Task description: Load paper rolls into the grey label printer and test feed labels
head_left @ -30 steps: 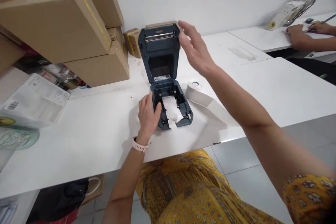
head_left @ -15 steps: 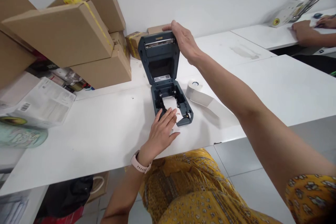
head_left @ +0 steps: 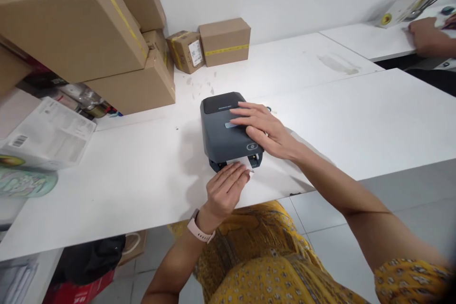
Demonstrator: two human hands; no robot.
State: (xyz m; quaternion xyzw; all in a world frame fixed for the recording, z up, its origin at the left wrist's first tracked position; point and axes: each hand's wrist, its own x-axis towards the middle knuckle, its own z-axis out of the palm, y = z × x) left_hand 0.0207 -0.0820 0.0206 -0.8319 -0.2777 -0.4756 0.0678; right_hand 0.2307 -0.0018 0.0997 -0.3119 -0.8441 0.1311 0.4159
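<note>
On the white table (head_left: 142,166) stands a dark grey label printer (head_left: 217,135), its lid lowered but with a gap at the front edge. My right hand (head_left: 270,130) lies on the lid's right side, fingers stretched out and apart. At the front gap my left hand (head_left: 226,190) pinches the end of a white label strip (head_left: 244,161) that comes out from under the lid. Its fingers are pressed together on the paper. Behind my right forearm, another paper strip (head_left: 313,147) lies on the table, and its roll is mostly hidden.
Large cardboard boxes (head_left: 121,85) are stacked at the left, beside a white carton (head_left: 53,133) and a green can (head_left: 28,183). Two smaller boxes (head_left: 226,40) stand against the wall. At the far right, another person's hand (head_left: 427,35) rests on a neighbouring table.
The printer lid has swung down from upright under my right hand, which moved down and forward with it. My left hand has closed on the label strip at the printer's front.
</note>
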